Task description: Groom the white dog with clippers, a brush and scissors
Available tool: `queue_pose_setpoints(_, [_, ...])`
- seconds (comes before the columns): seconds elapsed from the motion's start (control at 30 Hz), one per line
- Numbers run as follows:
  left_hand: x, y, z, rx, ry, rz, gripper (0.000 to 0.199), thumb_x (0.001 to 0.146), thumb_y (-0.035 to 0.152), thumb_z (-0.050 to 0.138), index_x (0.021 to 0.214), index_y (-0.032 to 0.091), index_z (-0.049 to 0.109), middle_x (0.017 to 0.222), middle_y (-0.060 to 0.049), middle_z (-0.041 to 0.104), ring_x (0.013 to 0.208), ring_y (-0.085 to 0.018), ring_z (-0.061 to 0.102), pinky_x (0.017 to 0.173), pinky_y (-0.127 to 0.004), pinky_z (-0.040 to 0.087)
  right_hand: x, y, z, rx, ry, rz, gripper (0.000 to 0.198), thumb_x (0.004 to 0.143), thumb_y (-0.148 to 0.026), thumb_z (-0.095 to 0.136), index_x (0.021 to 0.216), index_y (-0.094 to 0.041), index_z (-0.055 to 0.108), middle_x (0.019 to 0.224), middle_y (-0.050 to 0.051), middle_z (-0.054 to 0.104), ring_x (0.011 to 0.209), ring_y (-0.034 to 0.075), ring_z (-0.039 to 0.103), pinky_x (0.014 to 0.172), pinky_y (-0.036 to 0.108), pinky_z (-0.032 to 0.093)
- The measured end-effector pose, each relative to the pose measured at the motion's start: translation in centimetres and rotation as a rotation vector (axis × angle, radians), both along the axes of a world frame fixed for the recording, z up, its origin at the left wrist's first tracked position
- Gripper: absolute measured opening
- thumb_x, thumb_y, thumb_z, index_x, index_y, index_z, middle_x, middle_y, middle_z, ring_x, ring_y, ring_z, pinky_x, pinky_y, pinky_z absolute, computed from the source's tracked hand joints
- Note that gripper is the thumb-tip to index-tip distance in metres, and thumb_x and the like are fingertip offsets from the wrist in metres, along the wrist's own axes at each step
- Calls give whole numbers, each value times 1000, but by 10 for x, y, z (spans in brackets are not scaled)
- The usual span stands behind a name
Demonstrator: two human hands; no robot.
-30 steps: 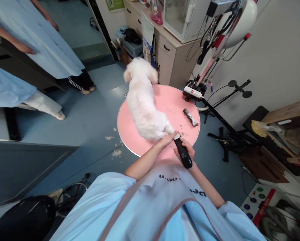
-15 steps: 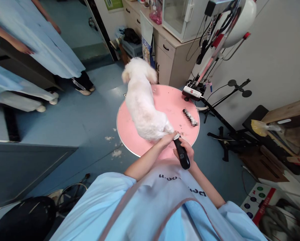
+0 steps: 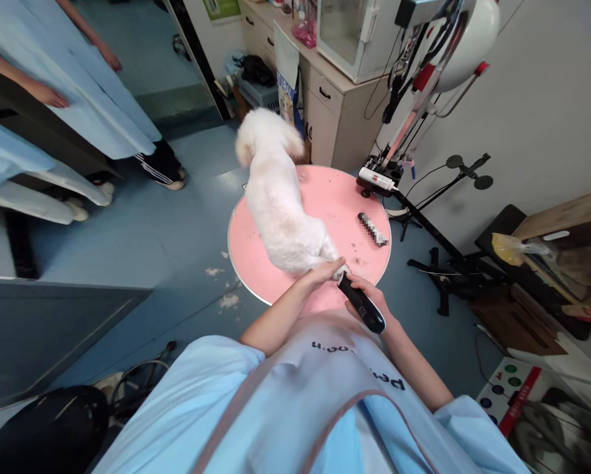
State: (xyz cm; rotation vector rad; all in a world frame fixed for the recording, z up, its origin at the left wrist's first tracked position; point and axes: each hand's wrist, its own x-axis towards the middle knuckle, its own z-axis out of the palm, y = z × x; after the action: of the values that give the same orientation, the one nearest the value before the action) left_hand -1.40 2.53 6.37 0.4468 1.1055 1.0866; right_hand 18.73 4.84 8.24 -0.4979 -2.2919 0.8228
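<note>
A white dog (image 3: 280,204) with a close-cut back and fluffier ears stands on a round pink table (image 3: 332,191), facing away from me. My left hand (image 3: 328,270) is closed on the dog's hind leg, close to the paw. In my right hand (image 3: 372,293) is a black hair clipper (image 3: 361,305), its head against the fur at the paw and its butt end pointing back toward me. The clipper covers part of my right fingers. Small tufts of cut hair lie on the tabletop near the hands.
A blurred-out elongated item (image 3: 373,229) lies on the table's right side. A white clipper-like device (image 3: 377,179) rests on a holder at the back right, beside a stand dryer (image 3: 466,49). Cut hair (image 3: 229,301) litters the floor at left. Two people in blue gowns (image 3: 85,85) stand far left.
The clipper's butt end has swung to the right, and my right hand has turned with it. My left hand still grips the leg. The dog's head has shifted slightly left.
</note>
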Motion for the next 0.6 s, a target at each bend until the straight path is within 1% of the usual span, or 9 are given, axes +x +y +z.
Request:
queue_pose_setpoints(0.1, [-2,-2,-1,10,4,-17,49,76,62,74,71,14,70,72,-4,69,73,-15,59,76,-28,44,3,7,2,-38,-74,46,43,76,-21,71,117,-25,58,131,12,71,117,26,71,93,40,62])
queue_pose_setpoints(0.17, [-2,-2,-1,11,4,-27,47,79,60,72,74,13,70,73,-3,68,73,-15,59,76,-27,44,4,8,3,-79,-79,23,43,76,-22,72,116,-25,58,130,12,71,117,26,71,93,41,62])
queue_pose_setpoints(0.27, [-1,-2,-2,11,1,-7,44,80,57,72,75,13,70,73,-2,68,74,-14,59,76,-27,44,3,5,5,-108,-64,-37,39,75,-24,72,112,-25,59,128,12,72,112,27,73,88,40,63])
queue_pose_setpoints(0.37, [0,-1,-1,-25,-29,27,42,79,55,74,73,13,70,72,-2,68,73,-14,59,76,-27,45,0,-3,4,-73,-26,-87,36,74,-22,71,108,-27,58,120,10,75,105,26,75,86,40,64])
queue_pose_setpoints(0.43, [1,-1,0,-68,-52,41,41,80,53,75,73,13,71,72,-3,69,74,-15,60,76,-28,45,-2,-8,2,-50,55,-124,37,75,-22,71,109,-27,56,118,10,75,106,26,75,88,42,63])
queue_pose_setpoints(0.5, [2,-1,3,-108,-63,60,39,81,51,75,75,13,71,73,-4,69,73,-15,60,76,-28,46,-5,-12,-2,-33,132,-168,38,77,-24,73,110,-27,55,119,11,75,107,27,74,88,43,64])
queue_pose_setpoints(0.6, [3,-1,6,-142,-82,75,39,81,50,76,75,12,71,75,-4,70,74,-15,61,79,-29,47,-9,-17,-10,8,170,-229,37,77,-25,75,108,-27,56,116,11,75,103,26,75,85,43,65])
